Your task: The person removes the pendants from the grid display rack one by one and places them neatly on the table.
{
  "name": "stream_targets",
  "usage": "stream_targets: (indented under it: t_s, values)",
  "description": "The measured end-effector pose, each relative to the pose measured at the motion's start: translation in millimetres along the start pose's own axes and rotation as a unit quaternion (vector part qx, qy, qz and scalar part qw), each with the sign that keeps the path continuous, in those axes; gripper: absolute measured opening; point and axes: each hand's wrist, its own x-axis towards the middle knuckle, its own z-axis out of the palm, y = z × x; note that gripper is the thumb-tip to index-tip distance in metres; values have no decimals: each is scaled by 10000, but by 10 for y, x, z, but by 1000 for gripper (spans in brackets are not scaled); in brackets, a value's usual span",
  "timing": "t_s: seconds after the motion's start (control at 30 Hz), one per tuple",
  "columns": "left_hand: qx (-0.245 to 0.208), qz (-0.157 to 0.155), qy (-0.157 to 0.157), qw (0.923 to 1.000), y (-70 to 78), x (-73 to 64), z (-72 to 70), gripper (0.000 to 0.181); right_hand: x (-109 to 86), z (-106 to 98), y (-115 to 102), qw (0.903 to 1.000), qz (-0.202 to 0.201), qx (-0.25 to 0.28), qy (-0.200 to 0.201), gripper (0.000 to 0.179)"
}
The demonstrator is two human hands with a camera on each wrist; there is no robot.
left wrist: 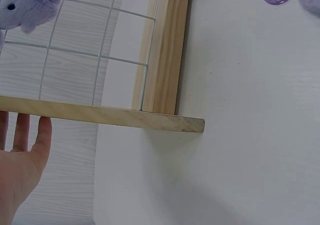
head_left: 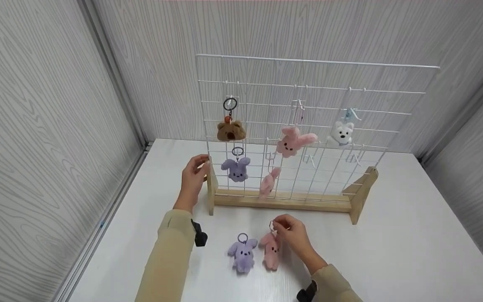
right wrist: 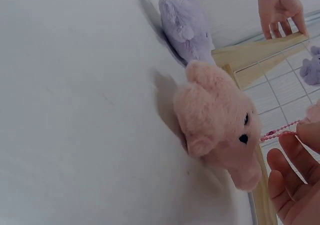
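My right hand pinches the pink bead chain of a pink plush rabbit keychain between thumb and forefinger. Low over the white table, this rabbit stands upright in the head view; whether it touches the surface I cannot tell. Next to it lies a purple plush rabbit keychain with a purple ring. With fairly straight fingertips, my left hand touches the outer face of the wooden side support of a white wire grid rack. Part of the left hand is cut off in its wrist view.
On the rack's hooks hang a brown bear keychain, a purple rabbit, two pink rabbits, an upper one and a lower one, and a white dog-like plush. Bare hooks stick out at lower right. Wood-grain panels enclose the table.
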Motion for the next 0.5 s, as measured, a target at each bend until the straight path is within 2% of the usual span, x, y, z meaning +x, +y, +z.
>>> stream_targets:
  t_s: [0.2, 0.5]
  values:
    - [-18, 23, -16, 10000, 0, -11, -6, 29, 123, 7, 371, 9997, 124, -209, -58, 9]
    - [-55, 67, -45, 10000, -12, -8, -4, 31, 248, -48, 413, 9961, 220, -774, -355, 7]
